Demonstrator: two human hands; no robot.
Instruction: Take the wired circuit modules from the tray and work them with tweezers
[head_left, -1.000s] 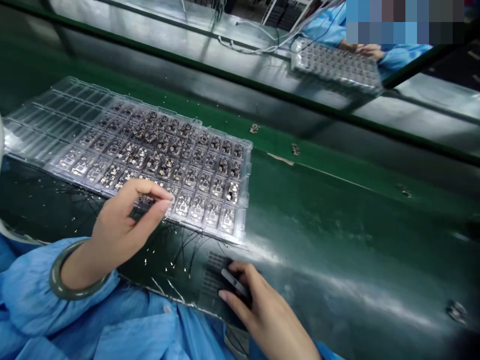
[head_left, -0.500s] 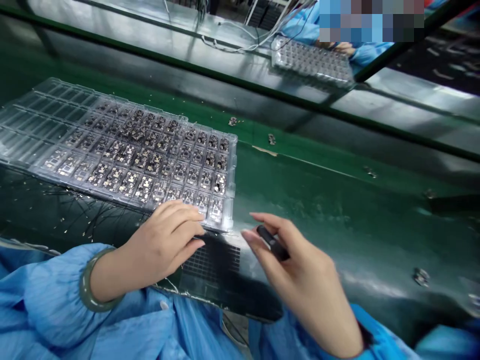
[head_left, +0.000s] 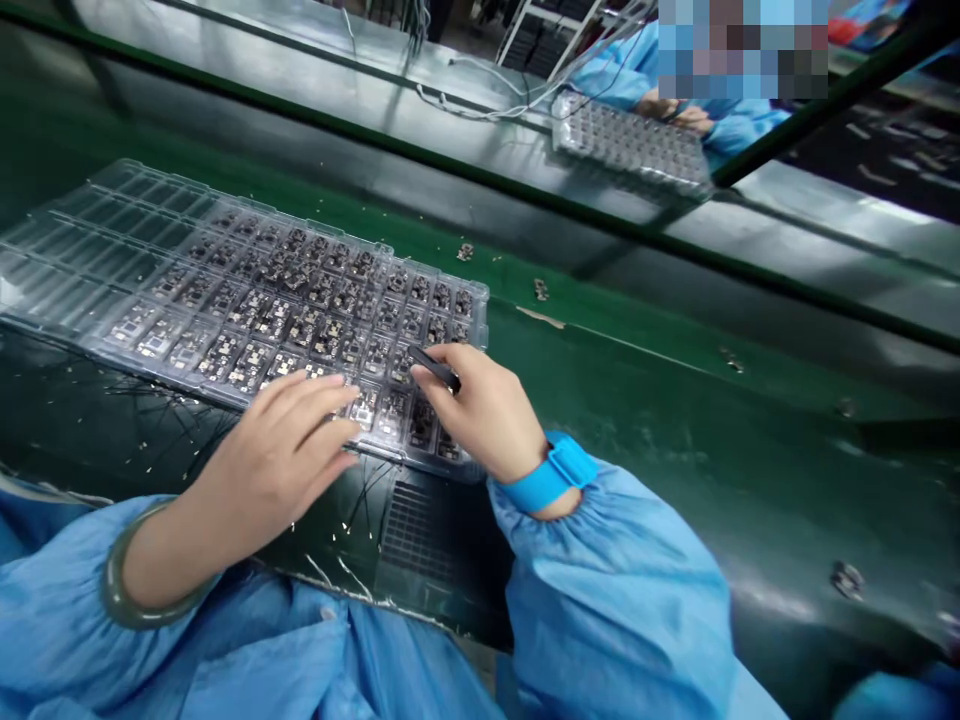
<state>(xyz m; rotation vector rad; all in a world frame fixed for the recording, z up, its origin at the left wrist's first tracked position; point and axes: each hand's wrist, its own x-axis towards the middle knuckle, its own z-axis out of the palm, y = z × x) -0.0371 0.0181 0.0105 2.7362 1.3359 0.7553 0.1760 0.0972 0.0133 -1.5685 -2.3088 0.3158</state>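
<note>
The right hand [head_left: 480,410] pinches a dark tool [head_left: 436,369]; the left hand [head_left: 274,465] lies open over the clear plastic tray [head_left: 127,205] of small circuit boards [head_left: 315,330], which seems light and flimsy, best taken by its rim.

Transparent plastic tray [head_left: 90,290] carrying rows of dark circuit boards [head_left: 322,300] flecked with gold pads, on a dark green tabletop [head_left: 675,400]. Black tweezers [head_left: 435,368]; light-blue smock sleeve [head_left: 615,590]; turquoise wristband [head_left: 551,478]; grey-green bangle [head_left: 112,570].
</note>
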